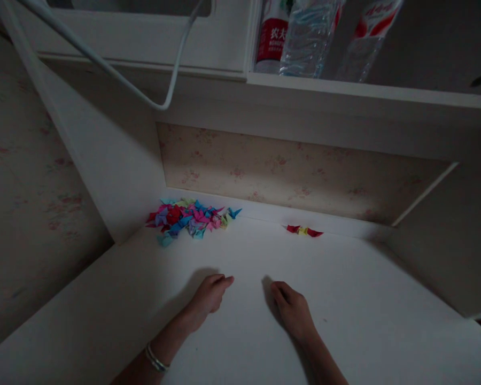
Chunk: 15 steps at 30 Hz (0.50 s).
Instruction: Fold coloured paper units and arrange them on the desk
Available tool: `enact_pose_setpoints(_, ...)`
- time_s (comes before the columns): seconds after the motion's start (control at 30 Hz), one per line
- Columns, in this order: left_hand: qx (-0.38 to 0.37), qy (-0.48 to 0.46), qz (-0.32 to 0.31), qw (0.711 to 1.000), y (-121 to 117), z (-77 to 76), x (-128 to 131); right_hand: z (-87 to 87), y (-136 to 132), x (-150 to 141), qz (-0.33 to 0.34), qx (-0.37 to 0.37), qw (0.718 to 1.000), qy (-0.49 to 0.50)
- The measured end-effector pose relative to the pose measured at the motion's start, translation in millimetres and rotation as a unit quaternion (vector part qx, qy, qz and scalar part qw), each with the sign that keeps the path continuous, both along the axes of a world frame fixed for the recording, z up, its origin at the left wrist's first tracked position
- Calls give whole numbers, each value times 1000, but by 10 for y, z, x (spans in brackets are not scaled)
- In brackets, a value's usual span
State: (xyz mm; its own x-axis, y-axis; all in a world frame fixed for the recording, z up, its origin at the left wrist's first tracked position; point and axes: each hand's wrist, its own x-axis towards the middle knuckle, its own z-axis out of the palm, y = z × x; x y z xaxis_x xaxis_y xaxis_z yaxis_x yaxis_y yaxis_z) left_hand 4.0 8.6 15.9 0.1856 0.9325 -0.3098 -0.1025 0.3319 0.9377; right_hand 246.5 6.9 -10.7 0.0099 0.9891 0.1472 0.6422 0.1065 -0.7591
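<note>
My left hand [210,293] rests low over the white desktop [232,342], fingers curled and thumb side up, with nothing showing in it. To its right, my right hand [291,306] is also closed, and no object shows between its fingers. A gap of bare desktop lies between them. Beyond my left hand, a heap of small folded paper cranes [192,218] in pink, blue, red, green and purple lies against the back left corner. Past my right hand, red and yellow folded paper [303,231] sits by the back edge; whether it is one piece or several I cannot tell.
Overhead, a shelf [369,95] holds plastic bottles [307,40], some with red labels. A white cable [144,97] hangs down in a loop at upper left. Side panels [100,144] and a flowered wall [272,171] enclose the desk.
</note>
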Motion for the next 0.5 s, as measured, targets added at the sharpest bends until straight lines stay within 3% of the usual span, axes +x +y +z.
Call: enact_pose_setpoints(0.5, 7, -4, -1, 1000, 13, -47, -5, -30, 0, 12, 8, -6, 1000, -30)
